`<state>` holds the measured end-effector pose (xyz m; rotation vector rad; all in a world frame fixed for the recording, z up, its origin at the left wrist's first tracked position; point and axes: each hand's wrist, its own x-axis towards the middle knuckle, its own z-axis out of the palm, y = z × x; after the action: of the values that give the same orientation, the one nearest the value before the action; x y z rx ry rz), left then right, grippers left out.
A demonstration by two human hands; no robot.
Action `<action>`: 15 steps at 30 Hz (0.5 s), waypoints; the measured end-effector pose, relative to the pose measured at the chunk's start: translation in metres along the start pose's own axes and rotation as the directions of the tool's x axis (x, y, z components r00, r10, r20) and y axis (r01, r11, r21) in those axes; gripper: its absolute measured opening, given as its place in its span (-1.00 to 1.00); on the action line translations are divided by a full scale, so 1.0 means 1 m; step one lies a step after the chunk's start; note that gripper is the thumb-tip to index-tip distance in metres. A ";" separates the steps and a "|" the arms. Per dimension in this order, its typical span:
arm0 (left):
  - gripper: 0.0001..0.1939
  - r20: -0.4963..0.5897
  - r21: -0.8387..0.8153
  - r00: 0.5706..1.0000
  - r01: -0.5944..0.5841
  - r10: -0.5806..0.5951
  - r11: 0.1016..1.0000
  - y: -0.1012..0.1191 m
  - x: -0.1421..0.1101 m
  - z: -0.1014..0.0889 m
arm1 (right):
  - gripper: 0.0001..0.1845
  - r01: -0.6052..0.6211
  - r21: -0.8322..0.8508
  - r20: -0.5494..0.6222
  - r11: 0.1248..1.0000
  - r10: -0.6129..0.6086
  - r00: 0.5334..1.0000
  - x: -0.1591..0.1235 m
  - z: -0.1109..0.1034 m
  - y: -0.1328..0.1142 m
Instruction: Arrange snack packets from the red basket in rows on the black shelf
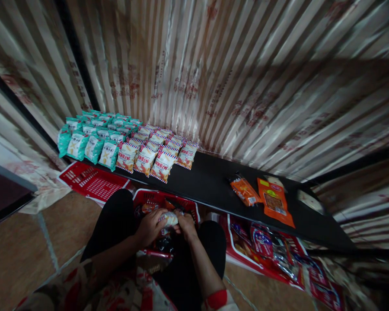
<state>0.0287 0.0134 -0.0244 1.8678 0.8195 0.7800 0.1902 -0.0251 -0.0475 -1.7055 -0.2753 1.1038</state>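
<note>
Between my hands is a small, light-coloured snack bag (170,219), held over a red basket (196,209) at my knees. My left hand (151,225) has its fingers closed around one side of the bag. On the other side, my right hand (185,224) grips the bag's edge. Other snack packets, some orange and some black, lie in the basket beneath. In front, on a black shelf (210,177), stand rows of white and orange snack bags (145,159), with rows of teal snack bags (92,147) to their left.
Two orange packets, one smaller (243,189) and one larger (272,199), lie on the shelf's right part. A red basket of packets (262,244) sits below right; another red basket (95,183) is below left. A striped curtain (214,77) hangs behind the shelf.
</note>
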 end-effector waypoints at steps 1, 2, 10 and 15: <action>-0.72 -0.009 -0.007 1.000 0.002 -0.002 1.000 -0.001 0.001 0.000 | -0.69 -0.020 -0.080 0.005 0.997 0.020 1.000 0.000 -0.001 -0.002; -0.73 -0.014 -0.011 1.000 0.005 -0.005 1.000 -0.001 0.003 0.000 | -0.65 -0.036 -0.178 0.007 0.983 0.038 0.999 -0.001 -0.001 -0.004; -0.75 0.006 0.090 0.999 0.041 -0.042 0.995 -0.001 0.014 -0.006 | -0.55 0.063 -0.628 -0.022 0.776 -0.098 0.995 -0.003 -0.008 -0.014; -0.66 0.138 0.237 0.989 0.024 -0.058 0.971 0.003 0.023 -0.012 | -0.59 0.297 -0.773 0.171 0.560 -0.268 0.948 -0.007 -0.008 -0.013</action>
<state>0.0329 0.0362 -0.0131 2.0826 0.8862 0.5319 0.1968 -0.0291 -0.0329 -2.3013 -1.1819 0.7889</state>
